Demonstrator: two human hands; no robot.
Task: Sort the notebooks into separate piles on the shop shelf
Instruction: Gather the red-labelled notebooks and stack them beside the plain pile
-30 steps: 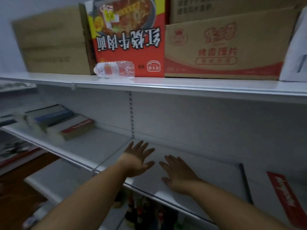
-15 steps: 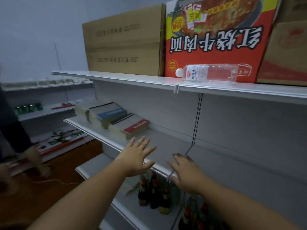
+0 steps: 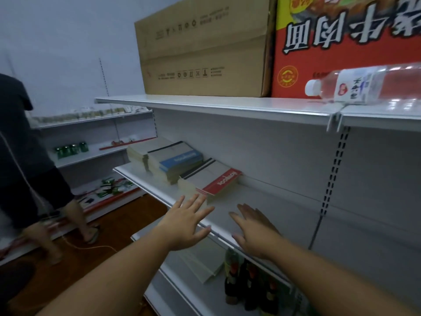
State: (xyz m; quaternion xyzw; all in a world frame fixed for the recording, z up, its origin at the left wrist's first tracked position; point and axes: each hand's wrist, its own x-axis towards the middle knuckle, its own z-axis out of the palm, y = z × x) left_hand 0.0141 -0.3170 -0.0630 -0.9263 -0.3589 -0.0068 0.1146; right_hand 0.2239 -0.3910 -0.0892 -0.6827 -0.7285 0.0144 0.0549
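Head view: both arms extend toward the middle shelf [image 3: 262, 197] of a white shop rack. The left hand [image 3: 184, 224] hovers at the shelf's front edge, fingers straight and spread, holding nothing. The right hand [image 3: 255, 229] sits just beside it, fingers straight and closer together, also holding nothing; whether either palm touches the shelf cannot be told.

Three notebook stacks lie in a row on that shelf, left of and beyond the hands. The red-banded stack [image 3: 209, 183] is nearest (just beyond the left fingertips), the blue-banded stack [image 3: 175, 163] is next to it, and a plain stack [image 3: 139, 151] is farthest.

On the top shelf stand a brown carton [image 3: 205, 46] and a red carton [image 3: 341, 42], with a plastic bottle [image 3: 364, 85] lying on its side in front. Dark bottles [image 3: 246, 281] stand on the lower shelf. A second person [image 3: 25, 160] stands at the left.
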